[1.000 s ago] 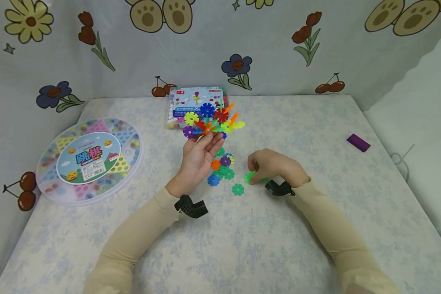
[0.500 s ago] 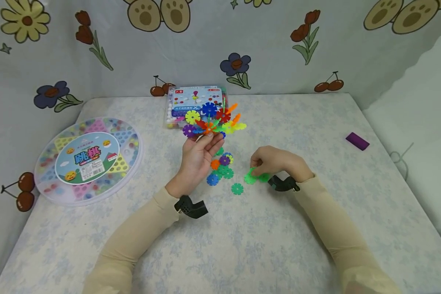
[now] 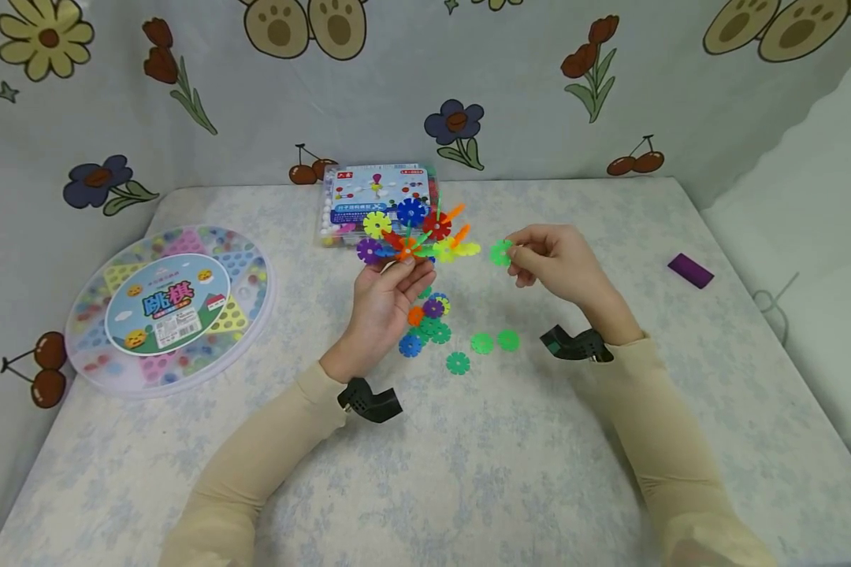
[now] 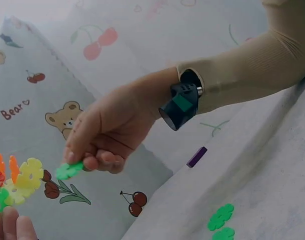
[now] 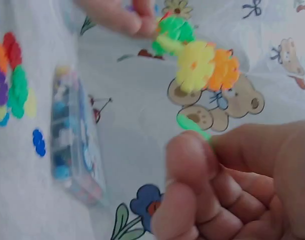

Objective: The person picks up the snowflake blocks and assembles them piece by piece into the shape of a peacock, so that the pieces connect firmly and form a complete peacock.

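In the head view my left hand (image 3: 383,307) holds up a many-coloured cluster of interlocking snowflake discs (image 3: 407,250), the thumb against its base. Off to its right, my right hand (image 3: 567,264) pinches one light green snowflake disc (image 3: 499,253) between thumb and fingers. A small gap separates this disc from the cluster. In the left wrist view, the green disc (image 4: 68,171) hangs from the right hand's fingertips. The right wrist view shows it nearly edge-on, a thin green strip (image 5: 190,122). Two light green discs (image 3: 481,343) (image 3: 508,340) lie on the table below.
A small heap of loose snowflake discs (image 3: 436,332) lies between the hands, with a green disc (image 3: 458,363) nearer the front. Behind the cluster stands a clear box (image 3: 379,193). A round board-game case (image 3: 255,346) lies left, a purple block (image 3: 691,270) right.
My right hand has picked a light green disc off the table and lifted it up and away, level with the cluster. My left hand, still holding the cluster, has barely shifted.
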A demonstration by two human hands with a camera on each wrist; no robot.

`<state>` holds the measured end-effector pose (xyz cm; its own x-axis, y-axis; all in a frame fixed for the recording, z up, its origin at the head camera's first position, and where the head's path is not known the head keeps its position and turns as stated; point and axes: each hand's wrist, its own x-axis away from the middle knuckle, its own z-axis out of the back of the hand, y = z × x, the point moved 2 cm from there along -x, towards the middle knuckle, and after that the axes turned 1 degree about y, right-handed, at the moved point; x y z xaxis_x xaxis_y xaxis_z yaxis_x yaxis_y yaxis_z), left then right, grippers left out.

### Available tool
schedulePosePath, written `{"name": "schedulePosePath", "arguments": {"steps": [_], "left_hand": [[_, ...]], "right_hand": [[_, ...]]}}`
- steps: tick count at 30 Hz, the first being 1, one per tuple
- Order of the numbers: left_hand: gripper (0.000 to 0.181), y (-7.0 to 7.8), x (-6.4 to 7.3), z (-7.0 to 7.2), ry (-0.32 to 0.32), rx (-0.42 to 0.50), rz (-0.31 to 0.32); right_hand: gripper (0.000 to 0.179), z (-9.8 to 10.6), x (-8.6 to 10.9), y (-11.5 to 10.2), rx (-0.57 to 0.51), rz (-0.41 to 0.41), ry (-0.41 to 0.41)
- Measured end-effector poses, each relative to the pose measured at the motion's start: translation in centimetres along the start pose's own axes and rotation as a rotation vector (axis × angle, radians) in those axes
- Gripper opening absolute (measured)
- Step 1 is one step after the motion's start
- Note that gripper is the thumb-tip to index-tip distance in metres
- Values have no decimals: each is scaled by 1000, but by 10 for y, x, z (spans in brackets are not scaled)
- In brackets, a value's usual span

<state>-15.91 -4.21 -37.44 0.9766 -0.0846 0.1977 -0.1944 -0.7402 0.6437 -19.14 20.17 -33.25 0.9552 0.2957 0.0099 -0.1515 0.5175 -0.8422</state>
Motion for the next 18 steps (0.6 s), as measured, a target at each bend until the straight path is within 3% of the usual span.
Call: {"name": "schedulePosePath", "arguments": {"steps": [5,10,12,18], "left_hand": [[9,-3,2,-1,-27,-56,-14],[13,-5,4,-1,-50,-98,-57],[14,-5,4,-2,-60,-124,-76],[17,-8,7,-3,-88,-206,-118]], "right_hand": [[32,3,9,-11,-260,-9,100],[31,1,14,-18,-531,-2,75],[29,0,14,-19,-572,-8,56],[35,-4,14,-21,-533,-51,10]]}}
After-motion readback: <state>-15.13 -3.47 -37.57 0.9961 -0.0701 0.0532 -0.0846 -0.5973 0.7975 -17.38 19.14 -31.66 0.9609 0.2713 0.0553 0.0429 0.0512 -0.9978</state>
